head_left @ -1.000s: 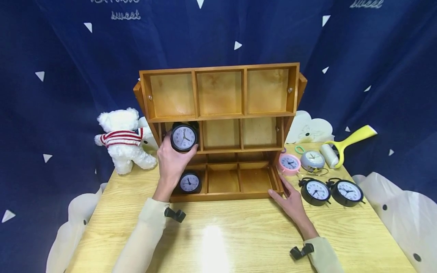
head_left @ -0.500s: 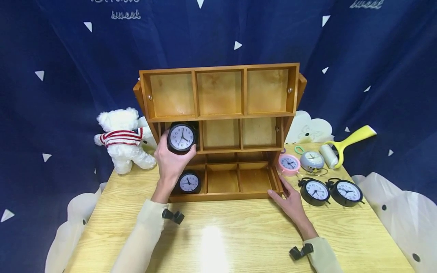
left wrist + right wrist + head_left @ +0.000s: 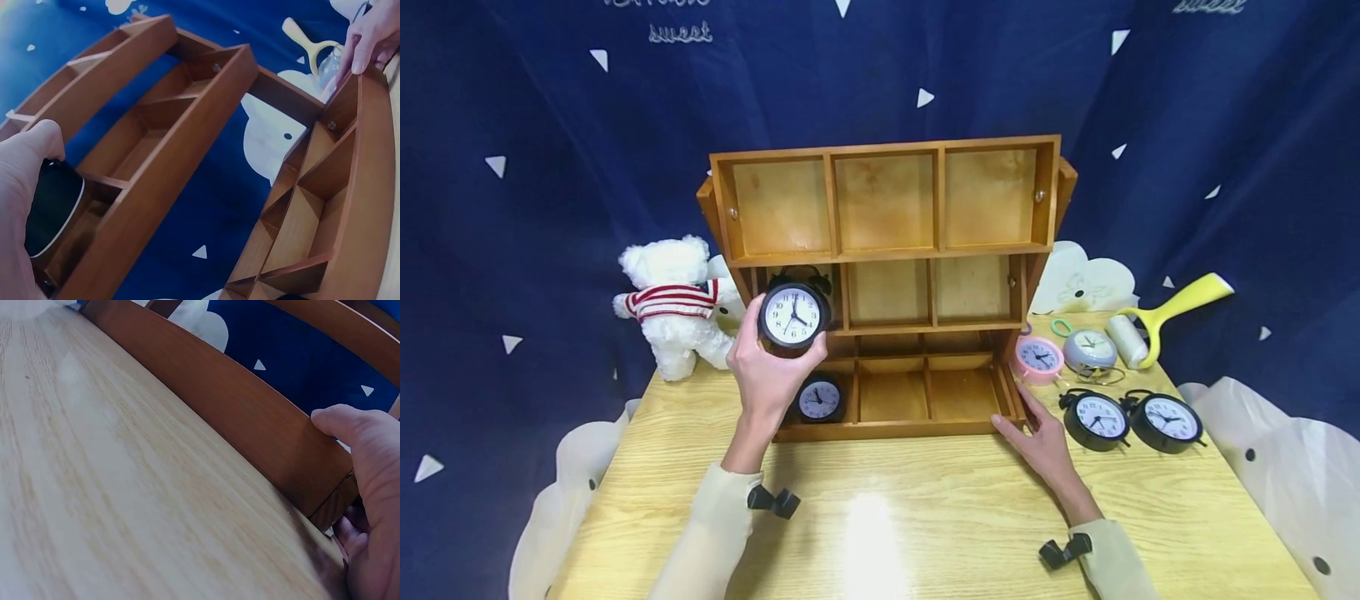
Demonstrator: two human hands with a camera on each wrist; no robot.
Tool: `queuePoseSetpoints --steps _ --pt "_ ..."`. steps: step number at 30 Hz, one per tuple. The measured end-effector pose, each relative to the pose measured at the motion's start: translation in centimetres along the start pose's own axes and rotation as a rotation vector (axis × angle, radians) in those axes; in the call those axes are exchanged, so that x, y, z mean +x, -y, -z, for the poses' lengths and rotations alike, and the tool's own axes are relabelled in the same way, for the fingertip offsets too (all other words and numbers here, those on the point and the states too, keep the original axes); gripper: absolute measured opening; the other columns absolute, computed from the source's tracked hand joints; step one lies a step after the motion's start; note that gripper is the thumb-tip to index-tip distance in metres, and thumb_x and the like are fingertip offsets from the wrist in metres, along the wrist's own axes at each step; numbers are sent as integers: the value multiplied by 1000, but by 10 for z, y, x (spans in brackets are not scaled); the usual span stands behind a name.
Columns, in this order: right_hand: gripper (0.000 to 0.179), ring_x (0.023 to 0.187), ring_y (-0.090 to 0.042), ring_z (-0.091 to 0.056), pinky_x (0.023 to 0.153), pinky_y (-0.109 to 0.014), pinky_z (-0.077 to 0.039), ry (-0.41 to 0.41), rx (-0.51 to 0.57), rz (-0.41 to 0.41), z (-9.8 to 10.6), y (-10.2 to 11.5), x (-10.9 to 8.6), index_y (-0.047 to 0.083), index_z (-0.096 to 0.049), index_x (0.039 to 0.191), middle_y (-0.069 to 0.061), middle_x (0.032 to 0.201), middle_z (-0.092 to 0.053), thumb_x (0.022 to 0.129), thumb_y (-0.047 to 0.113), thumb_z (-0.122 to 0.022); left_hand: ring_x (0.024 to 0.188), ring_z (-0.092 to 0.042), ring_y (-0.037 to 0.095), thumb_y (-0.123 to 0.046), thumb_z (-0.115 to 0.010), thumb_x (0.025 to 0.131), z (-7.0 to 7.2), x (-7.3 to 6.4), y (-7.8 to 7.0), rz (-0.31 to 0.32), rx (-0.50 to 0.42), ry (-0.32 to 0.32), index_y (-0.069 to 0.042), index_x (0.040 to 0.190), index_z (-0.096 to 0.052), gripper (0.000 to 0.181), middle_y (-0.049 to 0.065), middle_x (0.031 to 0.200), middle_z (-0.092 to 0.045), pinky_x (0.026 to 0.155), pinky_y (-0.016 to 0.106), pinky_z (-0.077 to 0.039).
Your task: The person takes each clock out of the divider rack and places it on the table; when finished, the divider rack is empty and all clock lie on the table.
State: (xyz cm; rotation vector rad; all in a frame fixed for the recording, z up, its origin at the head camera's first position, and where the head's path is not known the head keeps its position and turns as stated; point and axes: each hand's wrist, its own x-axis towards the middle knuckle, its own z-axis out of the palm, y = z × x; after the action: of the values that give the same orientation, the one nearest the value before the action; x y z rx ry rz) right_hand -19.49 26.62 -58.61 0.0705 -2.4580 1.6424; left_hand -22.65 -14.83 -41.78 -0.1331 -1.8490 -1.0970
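Note:
A black twin-bell alarm clock (image 3: 793,315) is in my left hand (image 3: 769,367), pinched between thumb and fingers in front of the middle tier's left compartment. Its white dial faces me; in the left wrist view the dark clock body (image 3: 53,209) shows beside the thumb. The three-tier wooden rack (image 3: 895,430) stands at the table's back. At its bottom right corner my right hand (image 3: 1041,442) grips the wood, thumb on the front rail and fingers round the side, partly hidden. A second black clock (image 3: 818,401) sits in the bottom left compartment.
Right of the rack lie a pink clock (image 3: 1038,360), a grey-blue clock (image 3: 1090,350), two black alarm clocks (image 3: 1097,421) (image 3: 1167,422) and a yellow-handled lint roller (image 3: 1180,304). A white teddy bear (image 3: 670,304) in a striped top sits at left. Behind hangs a blue curtain (image 3: 880,75).
My left hand has drawn the clock down, slightly left and out from the middle tier's left compartment, so its bells now show. The right hand keeps its place on the rack corner.

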Motion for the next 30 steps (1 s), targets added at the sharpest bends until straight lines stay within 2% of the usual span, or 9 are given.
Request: queuePoseSetpoints --steps 5,8,13,17,22,30 --pt "80 148 -36 -39 103 -1 -32 -1 -7 1 0 -1 0 15 -40 162 -15 165 -39 94 25 -81 109 -70 22 -33 -94 63 19 -9 -7 -7 10 -2 -13 136 -68 80 3 124 -74 90 28 -54" --pt "80 147 -37 -39 102 -1 -32 1 -8 1 1 -1 0 15 -40 162 -16 164 -39 94 25 -81 105 -70 21 -31 -95 62 33 -15 -9 4 18 -4 -13 134 -69 79 2 122 -75 87 20 -52" --pt "81 148 -36 -39 103 -1 -31 7 -15 -8 2 -2 1 15 -39 163 -16 165 -38 95 25 -81 98 -71 21 -25 -98 59 63 -24 -12 63 55 -8 -10 133 -70 80 5 117 -76 85 9 -53" --pt "81 147 -37 -40 103 -2 -32 7 -9 1 2 -1 2 14 -38 163 -18 164 -39 95 24 -80 95 -70 10 -20 -100 58 87 -31 -8 127 132 -15 -7 132 -70 81 7 113 -76 85 7 -52" --pt "81 147 -37 -40 103 -1 -32 9 -4 12 4 1 3 14 -38 163 -17 165 -38 95 23 -81 94 -67 -7 -13 -101 57 114 -41 10 205 165 -43 -6 128 -72 77 7 110 -77 84 6 -53" --pt "83 147 -36 -40 103 0 -32 12 -6 0 2 1 1 16 -38 163 -16 165 -38 94 23 -82 89 -61 -14 -15 -101 57 150 -64 56 348 284 -90 -8 123 -75 72 13 104 -78 77 3 -46"
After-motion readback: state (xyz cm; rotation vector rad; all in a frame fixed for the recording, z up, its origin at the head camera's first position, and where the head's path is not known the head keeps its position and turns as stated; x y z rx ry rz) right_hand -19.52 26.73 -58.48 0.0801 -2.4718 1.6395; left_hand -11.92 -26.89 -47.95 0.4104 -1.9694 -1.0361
